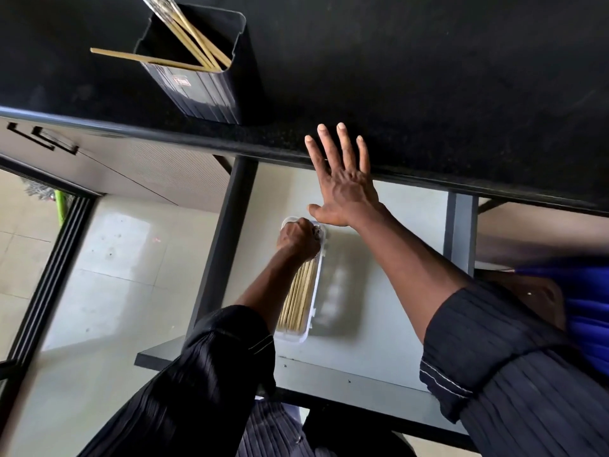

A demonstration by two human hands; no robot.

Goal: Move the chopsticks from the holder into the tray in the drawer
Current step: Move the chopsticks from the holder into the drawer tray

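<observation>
A black holder (211, 87) stands on the dark counter at the upper left, with several wooden chopsticks (197, 41) leaning inside it. Below the counter an open drawer (395, 258) holds a clear tray (314, 311) with several chopsticks (298, 298) lying lengthwise in it. My left hand (298, 239) is down at the tray's far end, fingers closed over the patterned tops of those chopsticks. My right hand (342, 179) hovers above the drawer by the counter's front edge, fingers spread and holding nothing.
The dark counter (428, 77) fills the top of the view and overhangs the drawer. A cabinet front (115, 159) lies to the left, with pale floor (108, 258) and a black door frame (49, 268). Blue fabric (586, 308) shows at the right.
</observation>
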